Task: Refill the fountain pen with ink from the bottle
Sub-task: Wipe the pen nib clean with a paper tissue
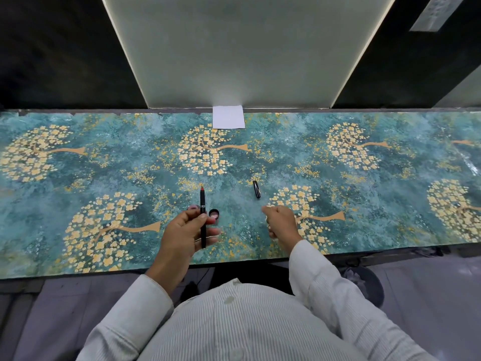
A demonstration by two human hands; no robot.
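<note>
The left hand [186, 231] pinches the pen [202, 217] above the bottle [214, 213]; the right hand [281, 222] is curled, holding nothing visible, near the cap [257, 189].

Floral teal table [364, 220]: pen cap [257, 189], ink bottle [214, 213], white paper [228, 117].

Left hand [186, 231] gripping, right hand [281, 222] fisted

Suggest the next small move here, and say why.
Probably lower the pen's tip toward the open ink bottle. The left hand holds the uncapped pen just above the bottle, nib pointing away; the cap lies apart on the table, and the right hand is fisted, holding nothing visible.
</note>
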